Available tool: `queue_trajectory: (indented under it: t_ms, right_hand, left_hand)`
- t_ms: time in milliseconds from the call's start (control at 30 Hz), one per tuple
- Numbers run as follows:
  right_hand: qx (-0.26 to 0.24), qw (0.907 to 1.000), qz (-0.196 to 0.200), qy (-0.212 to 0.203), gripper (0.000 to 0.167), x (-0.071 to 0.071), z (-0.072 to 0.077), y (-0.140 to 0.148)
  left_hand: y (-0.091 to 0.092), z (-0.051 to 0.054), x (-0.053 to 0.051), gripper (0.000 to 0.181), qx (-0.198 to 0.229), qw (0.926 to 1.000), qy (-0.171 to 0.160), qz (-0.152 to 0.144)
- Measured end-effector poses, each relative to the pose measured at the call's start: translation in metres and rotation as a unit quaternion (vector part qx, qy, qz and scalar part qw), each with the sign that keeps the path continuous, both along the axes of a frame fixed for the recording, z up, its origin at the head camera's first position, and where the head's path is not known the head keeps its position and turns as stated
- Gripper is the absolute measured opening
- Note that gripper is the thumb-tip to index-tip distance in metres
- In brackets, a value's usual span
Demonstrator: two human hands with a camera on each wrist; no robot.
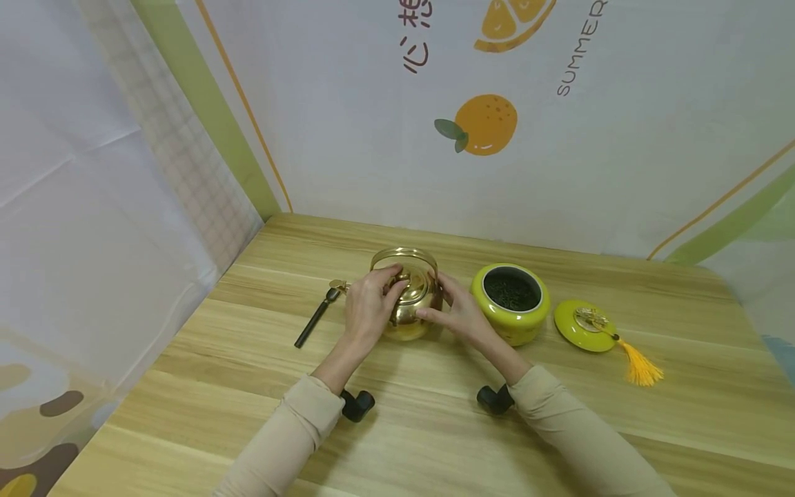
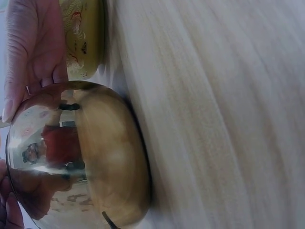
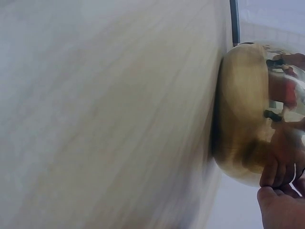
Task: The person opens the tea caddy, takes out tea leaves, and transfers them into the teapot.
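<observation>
A shiny brass kettle (image 1: 406,331) stands upright on the table, its hoop handle (image 1: 404,252) raised behind the lid. My left hand (image 1: 365,307) reaches over it, thumb and fingers pinching the knob of the kettle lid (image 1: 419,283), which sits on the kettle. From the other side, my right hand (image 1: 464,317) holds the body, thumb at the front and fingers farther back. The right hand's thumb side also shows beside the kettle (image 2: 112,157) in the left wrist view. In the right wrist view, fingertips touch the kettle (image 3: 240,114) near its side.
Right of the kettle stands a yellow-green jar (image 1: 518,330) holding dark loose leaves (image 1: 512,293). Its matching lid (image 1: 573,333), with an orange tassel (image 1: 642,366), lies farther right. A thin dark stick (image 1: 315,321) with a gold ornament (image 1: 338,284) lies at left. A printed cloth hangs behind.
</observation>
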State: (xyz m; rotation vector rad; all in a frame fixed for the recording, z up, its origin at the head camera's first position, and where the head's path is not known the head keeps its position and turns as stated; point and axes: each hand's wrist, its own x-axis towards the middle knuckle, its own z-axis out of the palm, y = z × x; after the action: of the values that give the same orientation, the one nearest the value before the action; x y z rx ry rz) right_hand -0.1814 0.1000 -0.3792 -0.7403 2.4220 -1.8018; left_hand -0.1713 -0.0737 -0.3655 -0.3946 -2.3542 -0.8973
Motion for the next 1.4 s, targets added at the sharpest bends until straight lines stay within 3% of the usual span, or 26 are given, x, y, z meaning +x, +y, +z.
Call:
queue_trajectory:
  t_ms: [167, 267, 467, 733, 900, 1033, 1133, 1233, 1333, 1400]
  right_hand:
    - [-0.006, 0.9999, 0.001, 0.009, 0.073, -0.012, -0.019, 0.002]
    - [-0.008, 0.9999, 0.002, 0.012, 0.073, -0.014, -0.023, 0.003]
    - [-0.006, 0.9999, 0.004, 0.011, 0.072, -0.014, -0.021, 0.003]
    - [0.004, 0.9999, 0.011, 0.010, 0.071, -0.001, 0.002, 0.001]
    - [0.026, 0.9996, -0.011, 0.007, 0.075, -0.004, -0.012, 0.004]
    - [0.062, 0.9972, -0.035, 0.022, 0.078, 0.005, -0.019, 0.014]
    - [0.066, 0.9957, -0.051, 0.039, 0.073, 0.016, -0.017, 0.023]
    - [0.048, 0.9959, -0.059, 0.049, 0.064, 0.029, -0.013, 0.034]
    - [0.019, 0.9957, -0.066, 0.062, 0.055, 0.040, -0.010, 0.044]
    - [-0.005, 0.9938, -0.071, 0.085, 0.049, 0.045, -0.009, 0.051]
  left_hand:
    - [0.000, 0.000, 0.000, 0.024, -0.005, 1.0000, 0.003, 0.002]
    - [0.000, 0.000, 0.000, 0.024, -0.009, 1.0000, 0.003, 0.003]
    - [0.000, 0.000, 0.000, 0.025, -0.010, 0.9999, 0.000, 0.000]
    - [0.000, 0.001, -0.001, 0.027, 0.002, 0.9999, -0.009, -0.005]
    - [-0.003, 0.000, 0.001, 0.030, 0.013, 0.9998, -0.005, -0.017]
    - [-0.007, -0.003, 0.005, 0.032, 0.045, 0.9981, 0.020, -0.038]
    - [-0.009, -0.001, 0.011, 0.031, 0.088, 0.9919, 0.067, -0.062]
    - [-0.006, 0.004, 0.015, 0.031, 0.139, 0.9792, 0.108, -0.102]
    - [0.003, 0.011, 0.020, 0.034, 0.190, 0.9636, 0.110, -0.152]
    - [0.012, 0.014, 0.025, 0.037, 0.219, 0.9538, 0.089, -0.185]
